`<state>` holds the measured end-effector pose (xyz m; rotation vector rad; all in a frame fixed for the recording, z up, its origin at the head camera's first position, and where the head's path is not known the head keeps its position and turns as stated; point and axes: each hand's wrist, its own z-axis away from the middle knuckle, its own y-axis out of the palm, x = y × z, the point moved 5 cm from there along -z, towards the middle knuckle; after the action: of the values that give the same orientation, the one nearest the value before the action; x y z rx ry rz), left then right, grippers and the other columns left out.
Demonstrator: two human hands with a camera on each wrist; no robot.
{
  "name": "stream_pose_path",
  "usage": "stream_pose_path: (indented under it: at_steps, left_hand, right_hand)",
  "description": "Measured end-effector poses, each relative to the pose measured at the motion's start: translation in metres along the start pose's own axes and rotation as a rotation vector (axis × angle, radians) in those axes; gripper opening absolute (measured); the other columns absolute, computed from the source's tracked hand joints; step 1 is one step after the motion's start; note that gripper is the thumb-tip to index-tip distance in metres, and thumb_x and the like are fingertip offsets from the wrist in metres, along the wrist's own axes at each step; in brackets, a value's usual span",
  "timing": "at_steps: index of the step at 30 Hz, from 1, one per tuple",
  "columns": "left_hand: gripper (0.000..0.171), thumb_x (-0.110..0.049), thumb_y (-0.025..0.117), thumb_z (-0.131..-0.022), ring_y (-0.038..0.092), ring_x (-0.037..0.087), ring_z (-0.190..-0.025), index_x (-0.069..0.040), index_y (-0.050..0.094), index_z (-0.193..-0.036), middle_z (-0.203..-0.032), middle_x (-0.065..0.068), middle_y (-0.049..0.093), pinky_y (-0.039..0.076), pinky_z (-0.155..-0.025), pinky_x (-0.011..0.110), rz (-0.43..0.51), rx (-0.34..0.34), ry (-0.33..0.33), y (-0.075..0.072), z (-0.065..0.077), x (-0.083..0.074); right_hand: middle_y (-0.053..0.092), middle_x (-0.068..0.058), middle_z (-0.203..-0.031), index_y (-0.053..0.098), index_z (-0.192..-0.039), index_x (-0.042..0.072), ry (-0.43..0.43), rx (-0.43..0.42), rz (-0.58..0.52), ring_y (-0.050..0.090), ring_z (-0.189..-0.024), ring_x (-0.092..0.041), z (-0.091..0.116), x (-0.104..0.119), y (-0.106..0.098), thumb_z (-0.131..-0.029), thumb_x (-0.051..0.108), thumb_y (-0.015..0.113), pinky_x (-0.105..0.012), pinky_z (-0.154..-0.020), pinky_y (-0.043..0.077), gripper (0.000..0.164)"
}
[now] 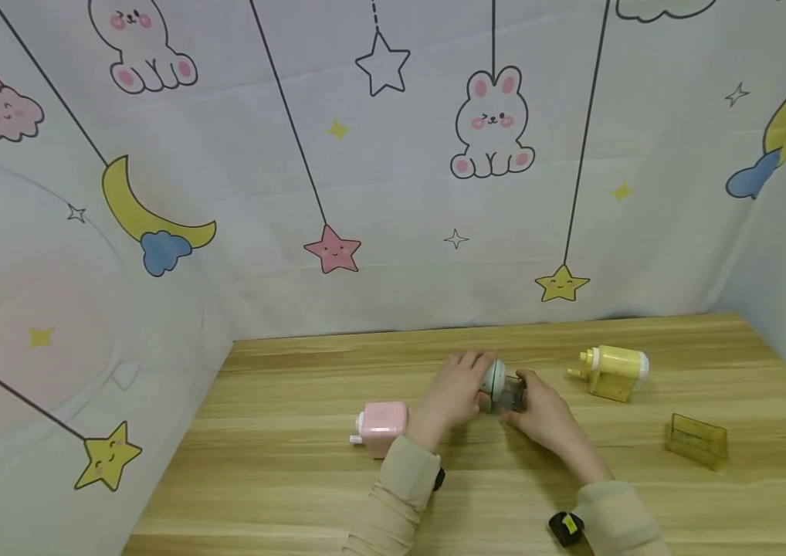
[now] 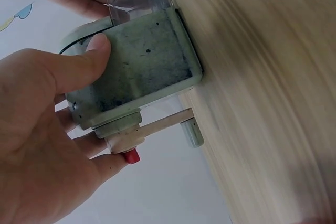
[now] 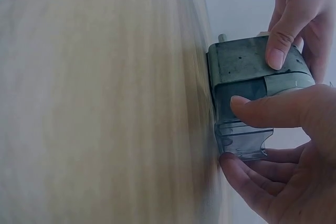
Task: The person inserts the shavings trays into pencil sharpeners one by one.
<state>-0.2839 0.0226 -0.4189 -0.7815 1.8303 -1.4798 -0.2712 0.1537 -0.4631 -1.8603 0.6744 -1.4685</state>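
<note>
In the middle of the table stands a pale green hand-crank pencil sharpener (image 1: pixel 494 375), dark smudges on its casing. My left hand (image 1: pixel 454 388) grips its body from the crank side, thumb across the casing (image 2: pixel 142 61). A crank arm with a small red tip (image 2: pixel 132 156) shows below the left fingers. On the opposite side, my right hand (image 1: pixel 547 413) pinches the clear shavings drawer (image 3: pixel 244 142) between thumb and fingers. The drawer sticks partway out of the sharpener, close over the wooden table.
A pink crank sharpener (image 1: pixel 384 426) stands left of my left forearm. Towards the back right is a yellow sharpener (image 1: pixel 617 369), and a see-through yellow drawer (image 1: pixel 696 441) lies separately to its right. A printed cloth backdrop (image 1: pixel 407 293) borders the wooden table (image 1: pixel 282 494) behind.
</note>
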Motion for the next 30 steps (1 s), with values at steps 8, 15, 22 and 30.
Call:
stream_pose_path:
  at_steps: [8, 15, 22, 30]
  left_hand:
    - [0.066, -0.024, 0.065, -0.081, 0.040, 0.025, -0.117, -0.012, 0.033, -0.138, -0.135, 0.010, 0.043, 0.032, -0.105, 0.038, -0.021, -0.005, 0.006, 0.001, 0.000, -0.001]
    - [0.065, -0.025, 0.065, -0.081, 0.040, 0.026, -0.117, -0.011, 0.034, -0.137, -0.135, 0.010, 0.043, 0.032, -0.105, 0.038, -0.018, -0.007, 0.010, 0.001, -0.001, -0.001]
    - [0.064, -0.025, 0.065, -0.081, 0.039, 0.026, -0.118, -0.009, 0.035, -0.136, -0.135, 0.012, 0.044, 0.032, -0.105, 0.039, -0.015, -0.013, 0.011, -0.002, 0.001, -0.002]
    - [0.064, -0.024, 0.065, -0.081, 0.039, 0.026, -0.117, -0.010, 0.035, -0.136, -0.135, 0.011, 0.043, 0.032, -0.105, 0.039, -0.012, -0.010, 0.006, 0.000, 0.000, -0.001]
  right_hand:
    - [0.052, -0.031, -0.118, 0.038, -0.125, -0.010, 0.000, 0.001, -0.036, 0.054, -0.089, -0.032, 0.000, 0.003, 0.000, -0.071, 0.016, 0.073, -0.052, -0.075, 0.048, 0.069]
    - [0.053, -0.028, -0.119, 0.040, -0.125, -0.007, 0.016, 0.000, -0.052, 0.054, -0.085, -0.027, -0.001, 0.006, 0.001, -0.072, 0.015, 0.073, -0.049, -0.073, 0.048, 0.066]
    - [0.053, -0.027, -0.119, 0.041, -0.125, -0.006, 0.015, 0.005, -0.050, 0.054, -0.086, -0.029, -0.002, 0.010, 0.002, -0.073, 0.016, 0.072, -0.050, -0.074, 0.048, 0.064]
    - [0.056, -0.026, -0.114, 0.041, -0.124, -0.006, 0.002, -0.009, -0.054, 0.054, -0.082, -0.026, -0.005, 0.010, 0.004, -0.072, 0.014, 0.073, -0.048, -0.070, 0.049, 0.064]
